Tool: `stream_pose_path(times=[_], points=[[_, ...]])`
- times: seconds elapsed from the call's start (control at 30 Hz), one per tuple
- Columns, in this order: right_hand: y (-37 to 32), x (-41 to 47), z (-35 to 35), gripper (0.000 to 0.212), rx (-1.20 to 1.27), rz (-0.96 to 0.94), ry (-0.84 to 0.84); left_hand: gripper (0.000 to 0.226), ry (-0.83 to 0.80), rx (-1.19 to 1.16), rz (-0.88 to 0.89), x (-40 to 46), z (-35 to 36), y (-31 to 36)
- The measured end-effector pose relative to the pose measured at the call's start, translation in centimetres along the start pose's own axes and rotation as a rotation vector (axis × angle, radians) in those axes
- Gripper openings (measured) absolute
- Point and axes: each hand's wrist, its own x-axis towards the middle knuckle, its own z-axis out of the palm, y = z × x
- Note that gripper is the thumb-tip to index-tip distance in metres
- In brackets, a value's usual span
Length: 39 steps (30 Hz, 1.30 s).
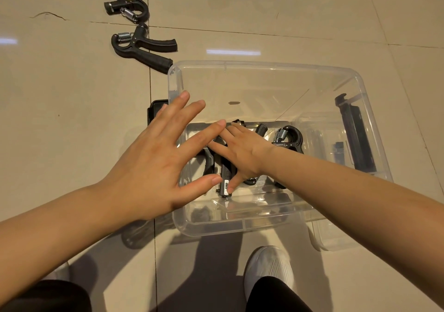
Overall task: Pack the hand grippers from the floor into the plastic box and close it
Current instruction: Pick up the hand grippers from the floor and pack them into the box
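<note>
Two grippers (pixel 141 47) lie on the floor (pixel 60 107) beyond the box's far left corner, one (pixel 125 1) behind the other. My right hand (pixel 240 153) reaches down into the clear box (pixel 264 69), fingers spread flat and pressing on black grippers (pixel 288 136) lying at its bottom. My left hand (pixel 153 162) hovers above the box's left rim, fingers splayed wide, holding nothing.

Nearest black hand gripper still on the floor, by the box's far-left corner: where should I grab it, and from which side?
Take the black spring-loaded hand gripper by its two splayed handles, coming from above. It lies flat on the tiled floor, handles pointing toward the clear plastic box, coil spring at the far-left end. Probably close the hand round both handles together.
</note>
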Motion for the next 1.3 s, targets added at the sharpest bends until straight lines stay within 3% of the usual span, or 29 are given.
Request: stream_pose_path(times=[0.17,0.4,0.6,0.73,1.0,1.13,1.3], points=[[0.1,0.0,-0.1,0.120,0.011,-0.011,-0.005,0.070,-0.010,0.003,-0.007,0.0,-0.1,0.0],[4.3,-2.5,-1.2,0.083,0.257,0.099,0.102,0.070,-0.012,-0.003,-0.002,0.0,-0.1,0.0],[4.7,-3.1,1.0,0.109,0.180,0.221,-0.085,0.068,0.007,-0.016,0.000,0.0,0.1,-0.1],[3.9,-2.3,1.0,0.118,0.037,0.238,-0.041,0.067,0.007,-0.017,0.001,0.0,0.1,-0.1],[3.9,-2.4,1.2,0.118,-0.001,0.279,-0.022,0.065,0.001,0.021,0.039,0.0,0.1,-0.3],[4.1,-2.6,0.5,0.114,0.005,0.284,-0.019,0.063,-0.012,0.012,0.035,0.0,0.1,-0.3],[5.4,-4.3,-1.3,0.083,0.148,0.326,-0.011,0.059,-0.011,0.018,0.038,-0.2,0.2,-0.3]])
